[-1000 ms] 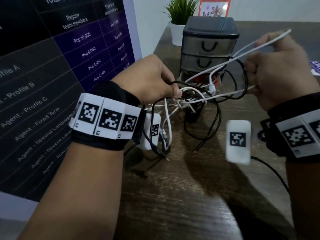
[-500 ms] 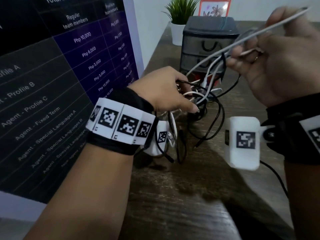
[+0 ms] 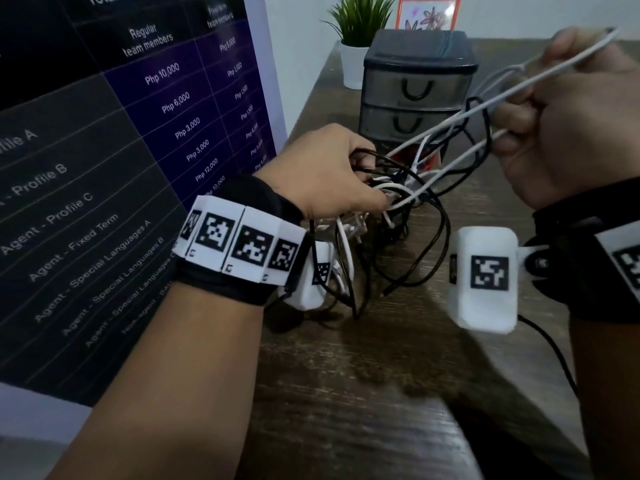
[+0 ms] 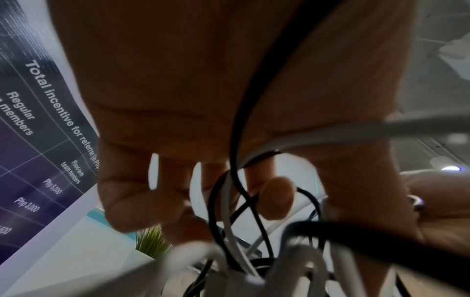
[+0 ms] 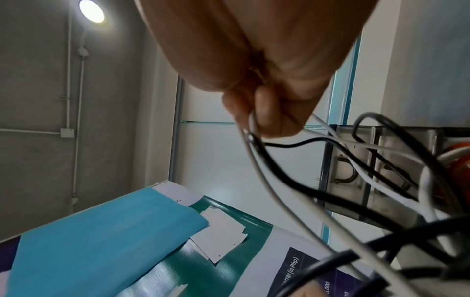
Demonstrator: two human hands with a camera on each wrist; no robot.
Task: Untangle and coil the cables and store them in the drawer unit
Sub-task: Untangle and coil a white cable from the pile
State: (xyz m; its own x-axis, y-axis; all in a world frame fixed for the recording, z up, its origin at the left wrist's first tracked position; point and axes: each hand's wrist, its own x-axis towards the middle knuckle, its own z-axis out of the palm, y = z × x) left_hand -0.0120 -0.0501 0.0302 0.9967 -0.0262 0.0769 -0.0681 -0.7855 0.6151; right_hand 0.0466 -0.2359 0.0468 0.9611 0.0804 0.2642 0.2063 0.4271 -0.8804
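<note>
A tangle of black and white cables (image 3: 398,202) hangs just above the wooden table, in front of the dark drawer unit (image 3: 415,84). My left hand (image 3: 367,174) grips the tangle from the left, fingers curled through its loops (image 4: 236,231). My right hand (image 3: 519,109) is raised at the right. It holds white cable strands (image 3: 450,123) stretched taut from the knot. In the right wrist view its fingers (image 5: 267,112) pinch the white cable (image 5: 257,170), and a black cable (image 5: 292,180) loops beside it. Both visible drawers are shut.
A large printed board (image 3: 121,150) stands along the table's left edge. A potted plant (image 3: 356,32) and a picture frame (image 3: 427,12) sit behind the drawer unit. Something red (image 3: 429,161) shows at the unit's base. Bare wooden table (image 3: 381,393) lies near me.
My right hand has risen, drawing the white strands up and to the right. My left hand has shifted forward toward the drawer unit, still holding the tangle.
</note>
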